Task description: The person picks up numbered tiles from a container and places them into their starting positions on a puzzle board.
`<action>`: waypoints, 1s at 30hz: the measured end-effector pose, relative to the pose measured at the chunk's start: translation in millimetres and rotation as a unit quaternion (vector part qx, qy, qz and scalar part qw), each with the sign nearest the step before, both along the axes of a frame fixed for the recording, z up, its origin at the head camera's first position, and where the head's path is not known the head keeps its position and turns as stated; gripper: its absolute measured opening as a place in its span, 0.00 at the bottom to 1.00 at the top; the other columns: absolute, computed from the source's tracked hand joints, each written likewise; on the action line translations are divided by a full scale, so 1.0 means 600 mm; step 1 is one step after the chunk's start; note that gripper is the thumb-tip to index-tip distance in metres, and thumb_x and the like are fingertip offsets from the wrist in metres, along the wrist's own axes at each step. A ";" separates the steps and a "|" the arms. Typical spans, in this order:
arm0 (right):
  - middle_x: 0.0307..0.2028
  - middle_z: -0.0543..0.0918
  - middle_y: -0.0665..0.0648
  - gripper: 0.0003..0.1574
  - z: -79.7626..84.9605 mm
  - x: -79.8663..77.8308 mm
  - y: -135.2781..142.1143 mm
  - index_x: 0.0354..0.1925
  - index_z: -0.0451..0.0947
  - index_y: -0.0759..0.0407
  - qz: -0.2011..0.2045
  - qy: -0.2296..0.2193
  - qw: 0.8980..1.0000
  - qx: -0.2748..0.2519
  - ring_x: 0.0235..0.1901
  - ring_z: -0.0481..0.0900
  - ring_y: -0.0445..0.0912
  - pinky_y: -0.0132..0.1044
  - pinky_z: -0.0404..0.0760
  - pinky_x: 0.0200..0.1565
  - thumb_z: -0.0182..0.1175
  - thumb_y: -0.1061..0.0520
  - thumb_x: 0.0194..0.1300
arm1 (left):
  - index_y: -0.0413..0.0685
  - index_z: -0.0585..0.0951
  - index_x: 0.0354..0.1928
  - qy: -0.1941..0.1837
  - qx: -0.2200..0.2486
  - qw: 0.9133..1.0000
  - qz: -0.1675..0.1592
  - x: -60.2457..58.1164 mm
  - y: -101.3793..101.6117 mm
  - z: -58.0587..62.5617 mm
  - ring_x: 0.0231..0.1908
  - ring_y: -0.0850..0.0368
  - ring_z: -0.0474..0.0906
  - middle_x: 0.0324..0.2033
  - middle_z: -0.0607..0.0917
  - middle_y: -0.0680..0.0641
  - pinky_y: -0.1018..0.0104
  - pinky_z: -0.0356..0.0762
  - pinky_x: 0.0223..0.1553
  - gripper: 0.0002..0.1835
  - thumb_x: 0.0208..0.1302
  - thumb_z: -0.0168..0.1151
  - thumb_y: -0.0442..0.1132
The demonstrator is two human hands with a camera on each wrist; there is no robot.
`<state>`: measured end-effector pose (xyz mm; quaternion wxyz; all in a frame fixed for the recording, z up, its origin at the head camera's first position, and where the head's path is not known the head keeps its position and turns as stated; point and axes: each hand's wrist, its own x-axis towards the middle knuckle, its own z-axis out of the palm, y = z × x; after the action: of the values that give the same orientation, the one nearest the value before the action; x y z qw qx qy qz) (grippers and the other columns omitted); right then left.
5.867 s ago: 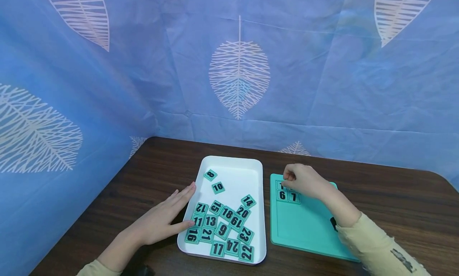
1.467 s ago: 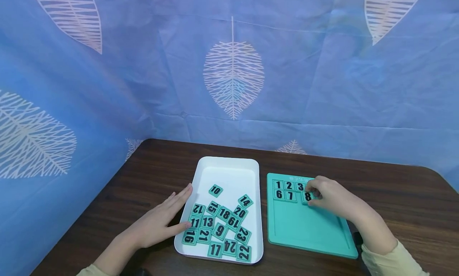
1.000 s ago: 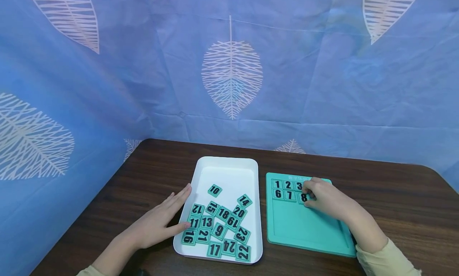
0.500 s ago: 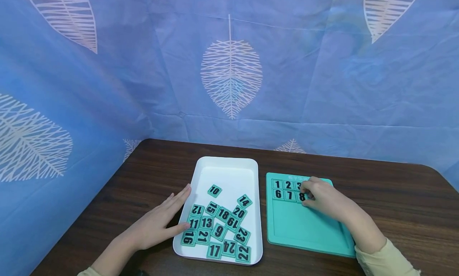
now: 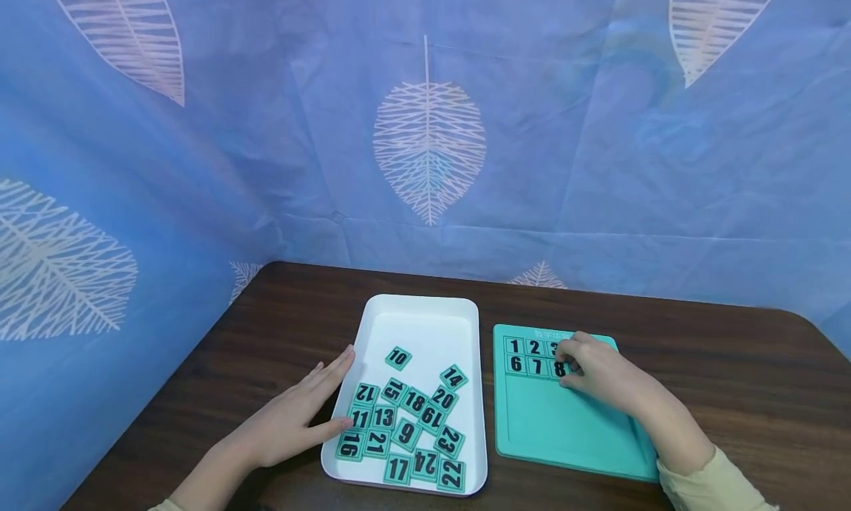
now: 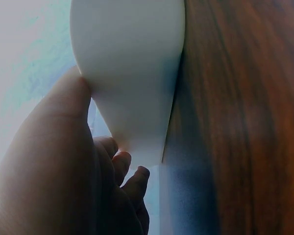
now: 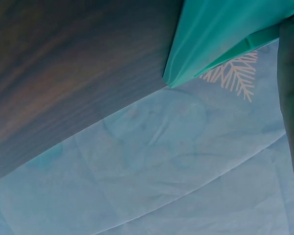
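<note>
My left hand (image 5: 287, 419) lies along the left rim of a white tray (image 5: 428, 323), its fingers straight and thumb tip over the rim; the left wrist view shows the thumb on the tray wall. Several green number tiles lie in the tray, among them 10 (image 5: 398, 358), 14 (image 5: 453, 378) and 22 (image 5: 451, 476). On the right, a green number puzzle board (image 5: 565, 430) holds tiles 1 (image 5: 514, 346), 2 (image 5: 535, 347), 6 (image 5: 515, 364) and 7 (image 5: 538, 367). My right hand (image 5: 601, 371) pinches tile 8 (image 5: 559, 368) beside 7, and partly hides tile 3 and the top row beyond it.
The tray and board stand side by side on a dark wooden table (image 5: 731, 363), with a narrow gap between them. A blue cloth (image 5: 532, 127) with white leaf prints hangs behind the table and along its left side.
Tile 8 has gone from the tray to the board; over the last second and a half my right hand slid it left against tile 7. My left hand has stayed at the tray.
</note>
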<state>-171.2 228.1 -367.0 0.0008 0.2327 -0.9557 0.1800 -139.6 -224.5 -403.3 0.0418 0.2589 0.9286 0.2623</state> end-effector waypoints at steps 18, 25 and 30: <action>0.37 0.75 0.54 0.14 0.007 0.006 0.003 0.41 0.79 0.62 -0.013 0.011 1.000 0.008 0.35 0.75 0.46 0.40 0.78 0.34 0.69 0.59 0.56 | 0.63 0.43 0.76 0.001 -0.004 1.000 0.000 0.001 0.001 -0.003 0.72 0.60 0.45 0.73 0.44 0.64 0.53 0.46 0.69 0.47 0.63 0.55 0.64; 0.40 0.76 0.56 0.15 0.035 0.017 -0.006 0.43 0.79 0.62 -0.015 0.018 1.000 -0.011 0.35 0.74 0.47 0.40 0.77 0.33 0.68 0.60 0.58 | 0.64 0.43 0.76 -0.012 -0.004 1.000 0.008 0.002 -0.001 -0.002 0.72 0.56 0.44 0.73 0.44 0.64 0.49 0.48 0.69 0.47 0.63 0.55 0.65; 0.42 0.76 0.54 0.14 0.066 0.040 -0.039 0.45 0.79 0.60 -0.014 0.018 0.999 -0.039 0.36 0.74 0.44 0.37 0.78 0.35 0.66 0.58 0.61 | 0.65 0.43 0.76 -0.012 -0.003 1.000 0.008 0.000 -0.001 -0.001 0.72 0.56 0.44 0.73 0.44 0.65 0.47 0.49 0.68 0.47 0.62 0.55 0.65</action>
<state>-147.0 205.0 -327.7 0.0300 0.2226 -0.9509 0.2130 -139.5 -224.9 -403.8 0.0516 0.2480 0.9309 0.2631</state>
